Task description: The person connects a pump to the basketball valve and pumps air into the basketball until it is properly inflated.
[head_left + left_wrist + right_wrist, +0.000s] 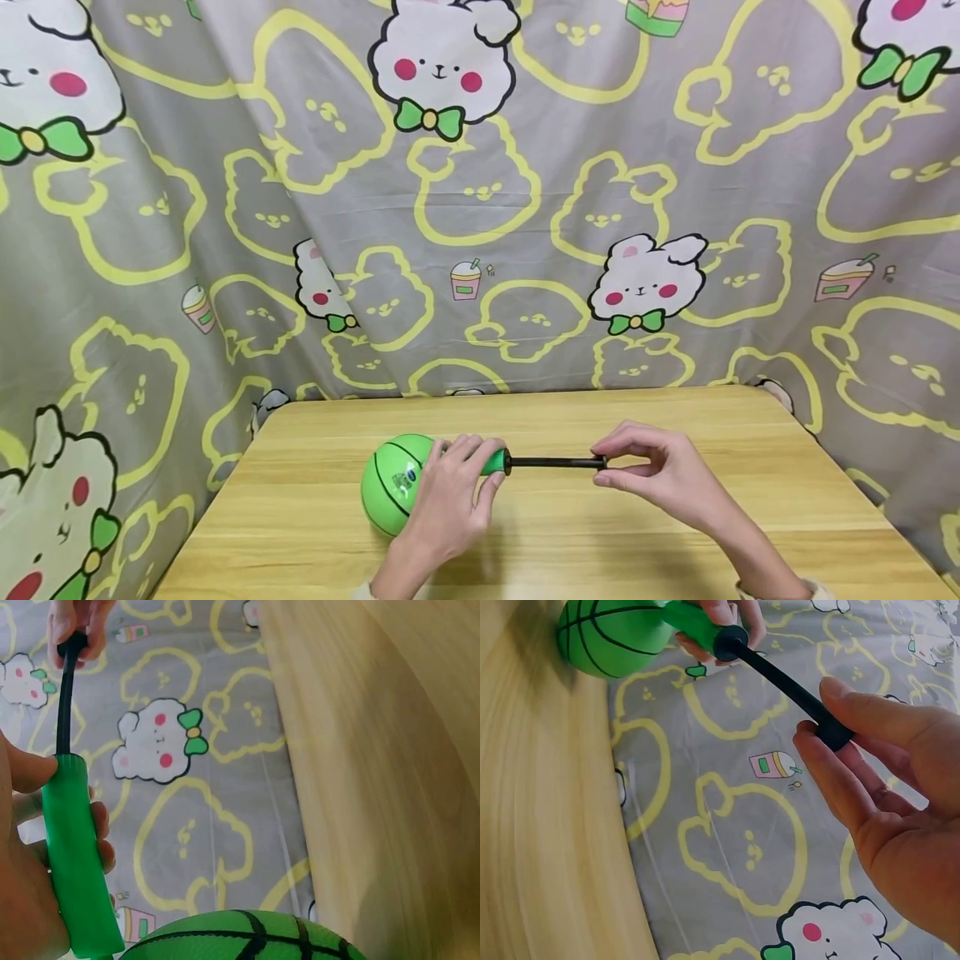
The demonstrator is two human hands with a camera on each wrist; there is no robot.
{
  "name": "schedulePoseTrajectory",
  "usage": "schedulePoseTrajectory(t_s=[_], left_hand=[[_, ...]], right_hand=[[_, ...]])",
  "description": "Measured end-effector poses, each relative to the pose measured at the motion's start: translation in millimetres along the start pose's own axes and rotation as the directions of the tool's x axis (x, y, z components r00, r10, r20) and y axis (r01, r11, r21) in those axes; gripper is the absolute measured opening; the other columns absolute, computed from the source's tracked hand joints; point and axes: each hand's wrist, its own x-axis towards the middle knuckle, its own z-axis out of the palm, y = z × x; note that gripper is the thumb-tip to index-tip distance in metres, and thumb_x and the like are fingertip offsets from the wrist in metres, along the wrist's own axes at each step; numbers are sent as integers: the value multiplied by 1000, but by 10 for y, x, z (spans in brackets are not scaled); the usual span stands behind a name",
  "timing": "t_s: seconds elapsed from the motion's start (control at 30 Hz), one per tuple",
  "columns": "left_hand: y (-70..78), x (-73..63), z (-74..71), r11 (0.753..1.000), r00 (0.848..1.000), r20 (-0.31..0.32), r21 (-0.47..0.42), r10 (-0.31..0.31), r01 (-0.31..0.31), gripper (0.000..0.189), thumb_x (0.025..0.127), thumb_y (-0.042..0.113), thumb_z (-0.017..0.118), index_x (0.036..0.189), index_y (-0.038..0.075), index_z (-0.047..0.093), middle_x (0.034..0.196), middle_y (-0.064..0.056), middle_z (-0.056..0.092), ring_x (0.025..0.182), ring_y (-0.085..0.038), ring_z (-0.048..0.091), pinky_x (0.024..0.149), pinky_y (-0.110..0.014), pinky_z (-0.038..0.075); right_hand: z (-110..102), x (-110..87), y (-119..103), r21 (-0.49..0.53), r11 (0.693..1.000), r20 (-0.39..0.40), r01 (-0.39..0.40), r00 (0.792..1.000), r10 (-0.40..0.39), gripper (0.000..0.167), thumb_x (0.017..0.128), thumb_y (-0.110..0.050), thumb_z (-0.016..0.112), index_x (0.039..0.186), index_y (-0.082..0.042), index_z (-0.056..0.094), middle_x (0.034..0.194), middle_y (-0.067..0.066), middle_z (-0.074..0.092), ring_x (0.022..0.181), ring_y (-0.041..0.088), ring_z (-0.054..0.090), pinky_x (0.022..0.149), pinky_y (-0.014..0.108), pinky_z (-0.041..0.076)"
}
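Note:
A small hand pump with a green barrel (79, 855) lies level between my hands. My left hand (453, 500) grips the barrel, its fingers wrapped over it. The black plunger rod (555, 462) is pulled well out of the barrel to the right. At the rod's end, my right hand (663, 471) pinches the black end knob (834, 735) between thumb and fingers. A green ball with black lines (393, 479), like a small basketball, sits at the barrel's left end, partly covered by my left hand. The join between pump and ball is hidden in the head view.
Under the hands is a wood-grain table (300, 533). Behind it and along both sides hangs a grey curtain (517, 208) printed with white bunnies and yellow outlines, close to the table's back edge.

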Motion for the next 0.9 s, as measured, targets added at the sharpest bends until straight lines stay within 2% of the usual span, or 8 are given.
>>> schedulePoseTrajectory(t_s=[0.23,0.37,0.57,0.77,0.9], left_hand=[[-11,-12,10,1000,1000,-21,6,-1,1,28,93,24,67,120,19,68,104,4,69,99,-14,64,86,-41,44],[34,-19,29,1000,999,-35,6,6,-5,28,93,24,67,120,18,69,102,3,69,97,-15,64,84,-41,44],[111,-11,83,1000,998,-55,10,27,-27,27,92,24,65,118,17,68,99,4,67,92,-14,61,81,-40,41],[181,-12,109,1000,999,-32,5,19,-19,27,92,22,65,118,17,69,98,5,66,90,-13,60,81,-39,40],[219,-24,135,1000,1000,-14,22,22,-21,27,93,23,64,119,17,68,99,5,67,92,-13,61,82,-39,40]], right_hand=[[55,29,37,8,1000,-43,-23,999,23,26,82,3,82,106,-5,76,102,22,68,98,24,73,74,42,60],[93,17,52,6,1000,-78,-22,997,23,28,81,5,82,107,-4,76,102,19,70,97,24,73,73,42,60],[201,25,79,55,998,-103,-17,994,22,28,79,6,82,106,0,77,102,20,70,96,23,73,72,42,60],[375,34,119,87,996,-114,-26,993,36,28,79,6,83,105,-3,78,101,21,71,95,22,73,73,42,60],[492,28,154,59,998,-134,22,991,-14,30,78,10,82,105,-2,78,99,19,71,93,22,73,71,41,60]])
